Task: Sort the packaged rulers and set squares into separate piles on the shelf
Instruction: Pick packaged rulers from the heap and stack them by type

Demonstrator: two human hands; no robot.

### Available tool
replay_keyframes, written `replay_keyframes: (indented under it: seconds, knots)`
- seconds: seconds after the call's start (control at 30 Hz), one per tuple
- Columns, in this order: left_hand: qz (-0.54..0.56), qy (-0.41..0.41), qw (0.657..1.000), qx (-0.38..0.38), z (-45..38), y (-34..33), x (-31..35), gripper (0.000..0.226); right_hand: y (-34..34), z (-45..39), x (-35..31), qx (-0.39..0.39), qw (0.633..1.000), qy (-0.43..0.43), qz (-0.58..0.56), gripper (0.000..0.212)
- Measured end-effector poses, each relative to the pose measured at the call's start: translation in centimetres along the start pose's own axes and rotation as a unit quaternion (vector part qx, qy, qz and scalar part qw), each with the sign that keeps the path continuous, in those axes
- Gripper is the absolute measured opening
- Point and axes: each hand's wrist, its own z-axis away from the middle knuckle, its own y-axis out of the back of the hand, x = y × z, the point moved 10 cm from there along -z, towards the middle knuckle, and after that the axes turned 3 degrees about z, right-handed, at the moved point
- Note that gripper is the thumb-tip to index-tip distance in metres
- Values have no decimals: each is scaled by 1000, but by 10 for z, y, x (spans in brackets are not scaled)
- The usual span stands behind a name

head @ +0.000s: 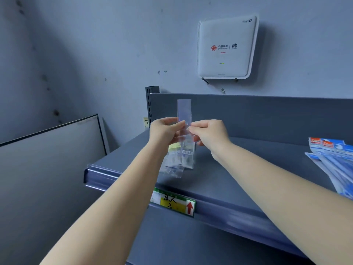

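Both hands hold a bunch of clear packaged rulers (184, 111) upright above the grey shelf (238, 175). My left hand (165, 131) grips the bunch from the left, and my right hand (208, 133) pinches it from the right. The lower ends of the packs, with barcode labels, hang down between my wrists just over the shelf. A fanned pile of blue-and-white packaged set squares (333, 161) lies on the shelf at the far right, partly cut off by the frame edge.
A white wifi box (227, 48) hangs on the wall above the shelf's back panel. A price tag (172, 201) with a red arrow sits on the shelf's front rail. A framed board (51, 150) leans at the left.
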Motion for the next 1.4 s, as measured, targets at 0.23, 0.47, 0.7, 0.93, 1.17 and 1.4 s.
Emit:
replay_keyframes:
  seconds: [0.23, 0.47, 0.7, 0.93, 1.17, 1.4]
  knots:
    - [-57, -15, 998, 12, -21, 8, 1, 46, -14, -22, 2, -23, 998, 12, 61, 26]
    - [-412, -25, 911, 4, -33, 6, -4, 47, -5, -36, 18, -83, 966, -3, 245, 19]
    - [-544, -104, 832, -30, -12, -77, 12, 28, 76, -21, 4, -54, 870, 68, 485, 23]
    - [-633, -230, 731, -109, 43, -240, 9, 24, 217, 11, 28, 10, 773, 57, 631, 21]
    - [-634, -308, 685, -183, 118, -390, -14, 27, 348, 58, 61, 31, 716, 33, 697, 25]
    - [-608, -328, 681, -242, 178, -497, -36, 34, 466, 99, 96, 58, 726, -9, 685, 23]
